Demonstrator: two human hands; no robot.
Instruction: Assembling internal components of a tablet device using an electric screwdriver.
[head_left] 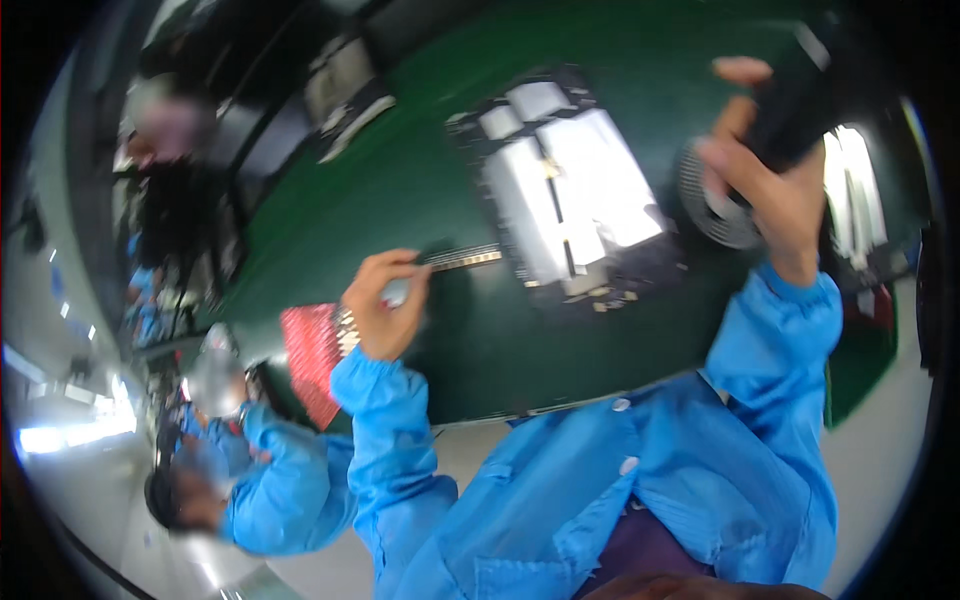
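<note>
My left hand (pixel 388 305) pinches the end of a narrow strip (pixel 465 258) with a row of small pale pieces along it. The strip's other end reaches the left edge of a dark flat panel (pixel 508 240) with bright white sheets (pixel 610 175) on it. Several small pale bits (pixel 605 300) lie at the panel's near edge. On the right, my right hand (pixel 775 190) has its fingers around a black object (pixel 795 105); its kind is blurred. A coiled roll of ribbed tape (pixel 735 225) is beside and partly behind this hand.
The green tabletop (pixel 400 190) has its front edge against my body. A red bubble-wrap bag (pixel 310 360) lies left of my left hand. Farther back stands a grey-and-black object (pixel 345 95). A person in blue sleeves (pixel 290 490) is at the lower left.
</note>
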